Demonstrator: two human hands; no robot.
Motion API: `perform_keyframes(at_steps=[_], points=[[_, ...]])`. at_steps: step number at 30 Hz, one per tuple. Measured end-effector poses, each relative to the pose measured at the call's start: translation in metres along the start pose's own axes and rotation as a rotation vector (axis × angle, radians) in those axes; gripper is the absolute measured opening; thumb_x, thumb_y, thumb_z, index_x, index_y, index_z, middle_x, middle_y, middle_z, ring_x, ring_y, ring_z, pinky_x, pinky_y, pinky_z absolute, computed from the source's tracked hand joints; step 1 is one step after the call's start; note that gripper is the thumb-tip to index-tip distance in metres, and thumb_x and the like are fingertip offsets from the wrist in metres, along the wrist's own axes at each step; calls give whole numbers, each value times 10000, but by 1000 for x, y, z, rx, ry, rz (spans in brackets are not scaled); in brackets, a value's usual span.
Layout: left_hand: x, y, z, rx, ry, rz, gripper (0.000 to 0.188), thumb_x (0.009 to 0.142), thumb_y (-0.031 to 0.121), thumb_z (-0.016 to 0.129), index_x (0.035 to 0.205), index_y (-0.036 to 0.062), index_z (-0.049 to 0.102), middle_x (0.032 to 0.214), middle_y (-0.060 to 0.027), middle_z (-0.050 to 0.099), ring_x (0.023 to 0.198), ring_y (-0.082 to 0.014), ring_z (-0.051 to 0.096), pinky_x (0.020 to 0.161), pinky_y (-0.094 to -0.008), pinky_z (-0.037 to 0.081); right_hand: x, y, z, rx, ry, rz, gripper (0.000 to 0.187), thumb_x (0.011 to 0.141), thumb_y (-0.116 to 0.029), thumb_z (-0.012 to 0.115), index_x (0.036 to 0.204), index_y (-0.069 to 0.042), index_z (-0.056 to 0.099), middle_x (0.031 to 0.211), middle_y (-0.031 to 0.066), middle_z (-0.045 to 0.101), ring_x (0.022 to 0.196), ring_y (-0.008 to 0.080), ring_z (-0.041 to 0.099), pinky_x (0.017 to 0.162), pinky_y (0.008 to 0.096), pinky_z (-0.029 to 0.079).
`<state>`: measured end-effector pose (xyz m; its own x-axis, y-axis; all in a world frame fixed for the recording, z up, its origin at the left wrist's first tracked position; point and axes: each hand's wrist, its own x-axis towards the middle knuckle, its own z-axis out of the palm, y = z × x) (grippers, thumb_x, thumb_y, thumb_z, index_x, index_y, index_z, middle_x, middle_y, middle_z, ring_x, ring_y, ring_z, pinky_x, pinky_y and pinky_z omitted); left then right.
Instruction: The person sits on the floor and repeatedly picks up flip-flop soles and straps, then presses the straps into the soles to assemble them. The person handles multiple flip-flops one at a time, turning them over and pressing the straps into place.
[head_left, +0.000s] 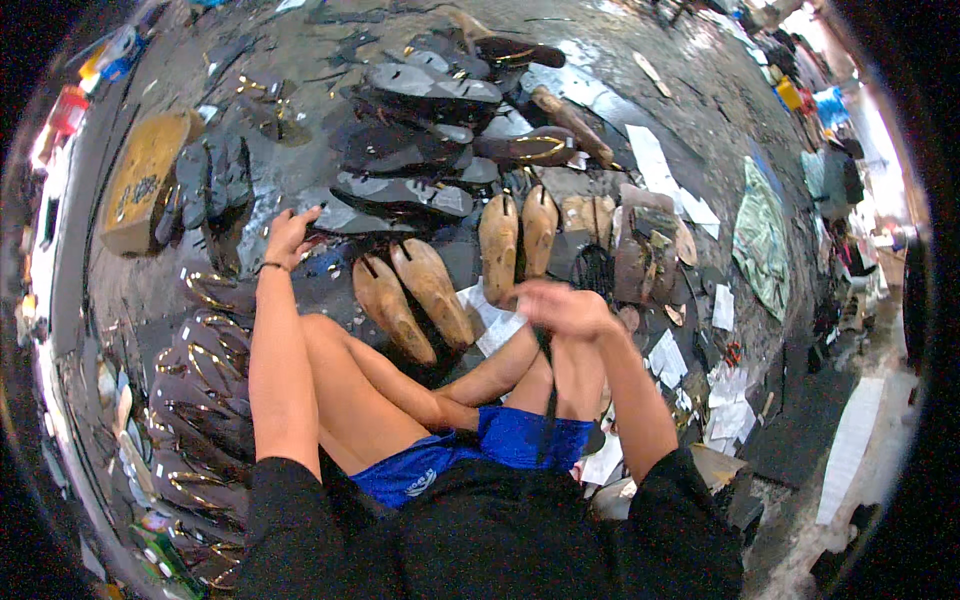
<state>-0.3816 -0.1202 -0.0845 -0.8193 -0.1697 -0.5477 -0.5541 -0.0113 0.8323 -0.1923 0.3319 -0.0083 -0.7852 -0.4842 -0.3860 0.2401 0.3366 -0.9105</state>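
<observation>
My left hand reaches out to the left end of a pile of dark grey shoe soles, its fingers closed around the tip of the lowest sole. My right hand hovers above my right knee, smeared by motion, so its fingers are unclear. A thin black strip hangs below it; whether the hand holds the strip I cannot tell. Between my hands lie a pair of wooden shoe lasts and, farther off, a second pair of lasts. More stacked soles rise behind them.
Several dark sandals with shiny gold straps line my left side. A wooden block stands at the far left beside upright dark soles. On the right lie scattered papers, a pale green cloth and a worn brown block.
</observation>
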Motion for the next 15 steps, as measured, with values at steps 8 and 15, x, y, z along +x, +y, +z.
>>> perform_keyframes(at_steps=[8,15], points=[[-116,15,19,84,127,443,579,842,155,758,1334,28,480,1157,-133,625,976,-185,626,694,-312,563,0,0,-132,-1166,1535,88,341,906,-242,651,1133,13,655,978,204,665,985,329,633,908,449,491],[-304,20,70,371,231,585,761,783,188,818,1396,1,408,1171,-234,647,993,-289,669,885,-357,526,11,-92,111,-477,434,-696,683,744,-189,786,1340,-30,494,1299,210,517,1221,404,492,1057,468,403]])
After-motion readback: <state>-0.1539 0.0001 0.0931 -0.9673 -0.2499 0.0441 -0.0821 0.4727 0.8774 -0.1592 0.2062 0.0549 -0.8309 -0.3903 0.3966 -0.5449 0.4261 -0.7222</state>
